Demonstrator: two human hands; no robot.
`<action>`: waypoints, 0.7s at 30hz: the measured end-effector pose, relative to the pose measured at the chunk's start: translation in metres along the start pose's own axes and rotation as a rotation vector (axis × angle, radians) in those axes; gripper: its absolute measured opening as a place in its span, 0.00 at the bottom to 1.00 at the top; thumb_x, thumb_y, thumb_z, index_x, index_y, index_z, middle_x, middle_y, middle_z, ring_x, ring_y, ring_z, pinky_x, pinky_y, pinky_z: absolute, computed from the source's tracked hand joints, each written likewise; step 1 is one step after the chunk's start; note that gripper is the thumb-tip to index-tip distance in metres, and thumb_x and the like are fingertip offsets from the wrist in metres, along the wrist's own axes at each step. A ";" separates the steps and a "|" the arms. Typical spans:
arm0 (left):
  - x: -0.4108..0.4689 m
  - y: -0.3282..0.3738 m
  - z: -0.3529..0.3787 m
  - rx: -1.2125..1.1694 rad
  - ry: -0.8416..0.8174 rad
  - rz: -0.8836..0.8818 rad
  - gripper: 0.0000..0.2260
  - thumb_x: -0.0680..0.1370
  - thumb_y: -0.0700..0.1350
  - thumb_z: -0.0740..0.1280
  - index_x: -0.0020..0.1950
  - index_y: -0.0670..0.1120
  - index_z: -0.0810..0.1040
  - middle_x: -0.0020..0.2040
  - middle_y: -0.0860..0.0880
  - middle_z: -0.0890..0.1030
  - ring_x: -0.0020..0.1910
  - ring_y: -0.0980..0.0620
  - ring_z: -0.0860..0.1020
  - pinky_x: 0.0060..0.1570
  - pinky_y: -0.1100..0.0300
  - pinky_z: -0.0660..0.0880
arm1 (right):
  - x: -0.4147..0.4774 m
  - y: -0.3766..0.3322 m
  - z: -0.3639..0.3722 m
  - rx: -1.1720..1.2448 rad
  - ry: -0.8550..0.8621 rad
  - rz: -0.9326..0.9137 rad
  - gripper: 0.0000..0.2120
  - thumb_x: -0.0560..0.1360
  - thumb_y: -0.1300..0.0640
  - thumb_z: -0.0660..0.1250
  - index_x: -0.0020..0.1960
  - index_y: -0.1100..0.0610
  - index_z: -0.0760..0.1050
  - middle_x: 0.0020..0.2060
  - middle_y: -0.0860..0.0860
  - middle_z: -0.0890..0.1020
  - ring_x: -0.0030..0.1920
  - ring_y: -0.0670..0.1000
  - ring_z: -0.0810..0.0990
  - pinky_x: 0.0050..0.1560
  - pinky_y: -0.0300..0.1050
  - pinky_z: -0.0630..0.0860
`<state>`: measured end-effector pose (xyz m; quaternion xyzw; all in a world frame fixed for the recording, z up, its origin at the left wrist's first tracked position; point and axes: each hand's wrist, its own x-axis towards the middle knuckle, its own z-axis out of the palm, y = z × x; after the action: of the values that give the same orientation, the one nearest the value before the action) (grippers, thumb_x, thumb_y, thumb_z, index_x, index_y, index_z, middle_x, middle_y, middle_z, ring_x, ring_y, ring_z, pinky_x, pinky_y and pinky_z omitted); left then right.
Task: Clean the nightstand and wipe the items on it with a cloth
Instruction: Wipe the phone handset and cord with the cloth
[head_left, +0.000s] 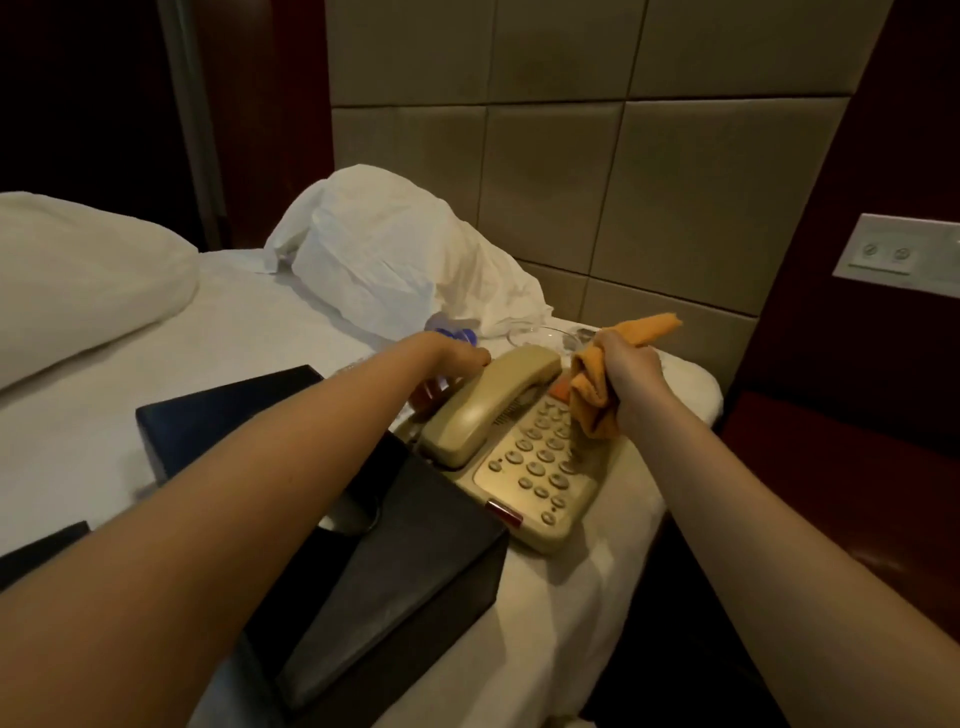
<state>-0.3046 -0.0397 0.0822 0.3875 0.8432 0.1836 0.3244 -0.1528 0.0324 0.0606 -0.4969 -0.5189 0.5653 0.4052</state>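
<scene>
As the right hand (631, 376) clamps its grip round the cloth (592, 400), folds overhang the telephone (540, 467).

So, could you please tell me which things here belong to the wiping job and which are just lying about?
Job: orange cloth, held in the right hand; telephone; black tissue box; glass dish.
Lying about: pillow; crumpled white linen; wall switch plate.

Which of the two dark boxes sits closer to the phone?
The black tissue box, nearest the camera, right beside the beige phone; the dark blue box lies farther left, behind the left forearm.
</scene>
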 end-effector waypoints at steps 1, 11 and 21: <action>-0.003 -0.002 0.004 -0.038 -0.006 -0.016 0.31 0.78 0.63 0.55 0.72 0.41 0.62 0.61 0.40 0.73 0.58 0.42 0.74 0.52 0.52 0.69 | 0.010 0.009 -0.007 -0.040 0.031 0.004 0.16 0.64 0.44 0.59 0.45 0.54 0.68 0.30 0.52 0.69 0.38 0.57 0.74 0.48 0.50 0.73; -0.043 -0.003 0.019 -0.231 0.045 0.008 0.36 0.77 0.66 0.53 0.76 0.44 0.51 0.73 0.41 0.63 0.70 0.41 0.65 0.67 0.48 0.62 | -0.028 0.031 -0.034 -0.085 0.048 0.117 0.23 0.76 0.43 0.54 0.58 0.58 0.75 0.42 0.56 0.78 0.44 0.55 0.76 0.52 0.49 0.73; -0.062 0.009 0.032 -0.199 0.015 -0.019 0.38 0.75 0.68 0.53 0.76 0.44 0.52 0.72 0.41 0.64 0.70 0.41 0.65 0.67 0.48 0.62 | -0.045 0.051 -0.045 0.179 0.108 0.132 0.24 0.76 0.46 0.59 0.68 0.55 0.69 0.54 0.57 0.79 0.50 0.58 0.78 0.39 0.43 0.74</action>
<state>-0.2475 -0.0802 0.0889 0.3438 0.8269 0.2660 0.3568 -0.0972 -0.0102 0.0184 -0.5215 -0.4099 0.6074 0.4371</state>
